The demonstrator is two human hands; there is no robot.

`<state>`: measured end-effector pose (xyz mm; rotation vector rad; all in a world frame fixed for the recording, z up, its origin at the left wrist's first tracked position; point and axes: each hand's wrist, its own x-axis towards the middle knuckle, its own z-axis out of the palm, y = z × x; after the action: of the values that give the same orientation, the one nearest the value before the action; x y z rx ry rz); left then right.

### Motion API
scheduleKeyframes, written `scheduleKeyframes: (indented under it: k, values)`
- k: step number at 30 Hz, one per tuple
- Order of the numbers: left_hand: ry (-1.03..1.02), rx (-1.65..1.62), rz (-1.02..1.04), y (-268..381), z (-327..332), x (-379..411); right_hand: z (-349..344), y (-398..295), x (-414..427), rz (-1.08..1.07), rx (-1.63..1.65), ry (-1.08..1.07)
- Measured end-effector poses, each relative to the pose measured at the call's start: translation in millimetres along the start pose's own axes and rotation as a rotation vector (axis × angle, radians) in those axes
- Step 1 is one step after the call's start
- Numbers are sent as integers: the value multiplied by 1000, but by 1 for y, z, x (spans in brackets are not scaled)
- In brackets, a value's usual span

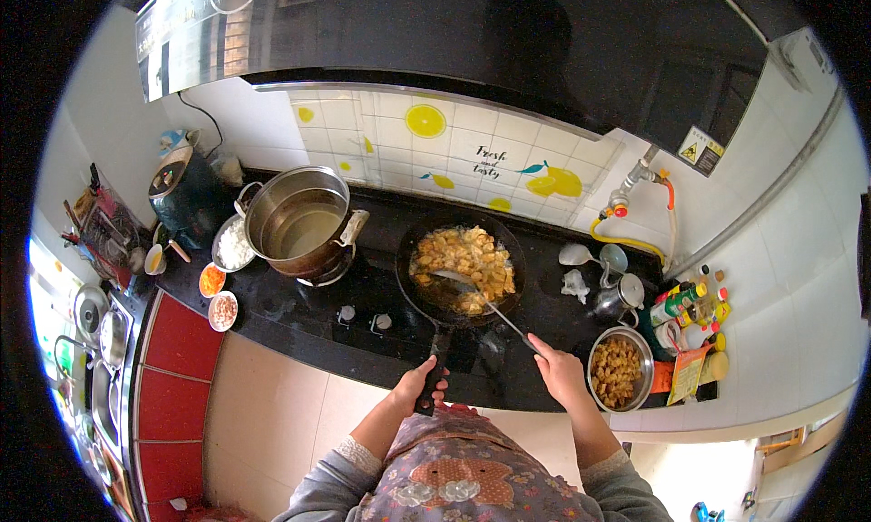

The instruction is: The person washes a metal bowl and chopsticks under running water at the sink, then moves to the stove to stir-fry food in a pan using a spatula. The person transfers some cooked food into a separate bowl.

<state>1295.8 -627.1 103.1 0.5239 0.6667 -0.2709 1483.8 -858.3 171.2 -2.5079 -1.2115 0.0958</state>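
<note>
My left hand point(425, 384) grips the black handle of a dark wok point(406, 301) on the right part of the hob. My right hand point(559, 371) holds the handle of a metal spatula point(507, 320). The spatula's blade is down in the wok, partly hidden among golden-brown fried pieces point(476, 257) in bubbling oil. To the right of my right hand, a steel bowl point(651, 372) holds more browned pieces. A large steel pot point(299, 260) with pale liquid stands on the left burner.
Left of the pot sit a bowl of white food point(233, 244), a bowl of orange bits point(212, 279) and a bowl of pinkish pieces point(223, 311). A steel jug point(619, 296) and several sauce bottles point(680, 303) stand at the right. A black range hood point(422, 32) overhangs the hob.
</note>
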Motion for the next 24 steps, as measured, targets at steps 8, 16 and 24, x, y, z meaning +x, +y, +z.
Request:
scheduleKeyframes:
  k: [8,16,24]
  values:
    - [-19,-15,0,-1,-3,3,-22,2,15,164,7,35]
    - [-8,4,6,-1,-2,3,14,5,24,398,176,-166]
    - [-19,-7,11,0,-1,2,7,-18,23,773,1307,-505]
